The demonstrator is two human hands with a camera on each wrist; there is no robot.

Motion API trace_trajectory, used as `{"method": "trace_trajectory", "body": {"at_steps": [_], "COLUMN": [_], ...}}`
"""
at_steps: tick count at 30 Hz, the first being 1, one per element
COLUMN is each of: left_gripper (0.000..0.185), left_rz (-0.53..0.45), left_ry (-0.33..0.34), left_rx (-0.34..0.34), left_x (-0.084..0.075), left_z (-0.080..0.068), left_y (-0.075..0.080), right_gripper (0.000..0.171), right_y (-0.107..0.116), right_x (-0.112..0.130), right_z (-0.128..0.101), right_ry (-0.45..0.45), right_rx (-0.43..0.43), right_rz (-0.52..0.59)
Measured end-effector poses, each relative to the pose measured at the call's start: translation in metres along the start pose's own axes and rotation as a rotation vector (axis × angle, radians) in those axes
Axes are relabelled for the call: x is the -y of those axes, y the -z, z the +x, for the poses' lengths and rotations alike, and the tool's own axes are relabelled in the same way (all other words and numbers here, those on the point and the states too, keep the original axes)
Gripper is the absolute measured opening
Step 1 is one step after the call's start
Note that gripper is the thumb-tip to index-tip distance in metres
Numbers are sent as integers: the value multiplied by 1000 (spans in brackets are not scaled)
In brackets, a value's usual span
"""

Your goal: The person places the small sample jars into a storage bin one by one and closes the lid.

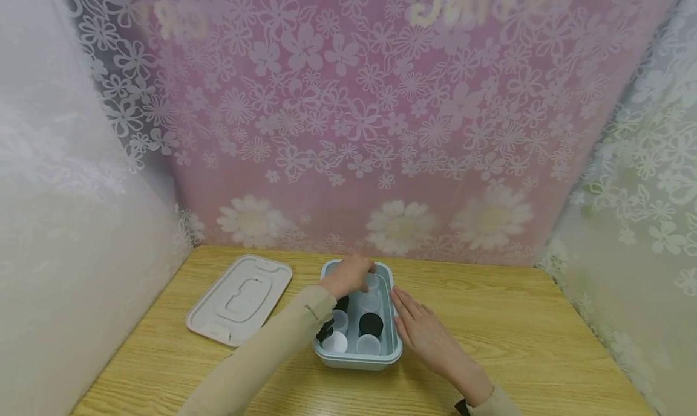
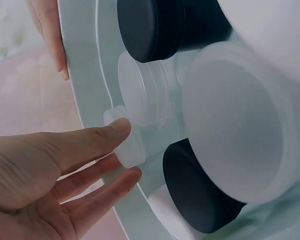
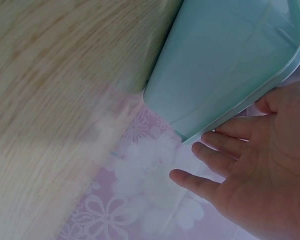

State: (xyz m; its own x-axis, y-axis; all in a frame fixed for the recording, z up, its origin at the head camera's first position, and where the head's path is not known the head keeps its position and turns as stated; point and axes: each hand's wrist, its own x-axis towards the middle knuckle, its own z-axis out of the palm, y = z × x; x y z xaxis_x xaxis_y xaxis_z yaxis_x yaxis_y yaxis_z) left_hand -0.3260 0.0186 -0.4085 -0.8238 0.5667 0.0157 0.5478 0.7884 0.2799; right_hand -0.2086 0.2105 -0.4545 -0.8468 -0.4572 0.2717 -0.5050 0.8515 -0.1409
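Observation:
A pale blue bin (image 1: 359, 363) holds several small jars. At its far end, my left hand (image 1: 351, 275) reaches in with thumb and fingers around a small translucent jar (image 2: 132, 145); in the left wrist view the thumb tip lies on this jar, and part of the fingers is hidden behind it. Beside that jar stands a larger translucent jar (image 2: 140, 92). Black-lidded jars (image 1: 371, 325) and white-lidded jars (image 1: 334, 342) fill the nearer part. My right hand (image 1: 427, 337), its fingers straight, rests against the bin's right rim (image 3: 240, 107).
A whitish rectangular lid (image 1: 245, 298) lies on the wooden table (image 1: 479, 319) left of the bin. Behind the table hangs a pink flowered curtain (image 1: 348, 132), and pale sheets (image 1: 642, 222) close off both sides.

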Motion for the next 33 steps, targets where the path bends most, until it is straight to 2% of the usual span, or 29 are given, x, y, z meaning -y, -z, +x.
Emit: {"method": "trace_trajectory", "body": {"at_steps": [9,16,20,26,30,33], "left_gripper": [44,33,25,21,12,11], "left_rz": [24,104,103,-23,-65,-157], "left_ry": [22,3,-1,-8,-47,-62], "left_rx": [-14,-29,-30,-54,-135,-189], "left_x": [-4,-8,-6,3,11,18], "left_z": [0,2,2,-5,-11,-17], "left_y": [-1,-4,-6,0,8,15], "right_gripper": [54,54,54,54,54,53], "right_y": [0,-1,-1,0,0,-1], "right_x": [0,0,-1,1,2,1], "right_z": [1,0,0,0,0,0], "right_ry": [20,13,18,16,19,24], "right_rx": [-29,-19,-25,-23,-36,-63], "right_rz": [-5,-5,-4,4,14,34]}}
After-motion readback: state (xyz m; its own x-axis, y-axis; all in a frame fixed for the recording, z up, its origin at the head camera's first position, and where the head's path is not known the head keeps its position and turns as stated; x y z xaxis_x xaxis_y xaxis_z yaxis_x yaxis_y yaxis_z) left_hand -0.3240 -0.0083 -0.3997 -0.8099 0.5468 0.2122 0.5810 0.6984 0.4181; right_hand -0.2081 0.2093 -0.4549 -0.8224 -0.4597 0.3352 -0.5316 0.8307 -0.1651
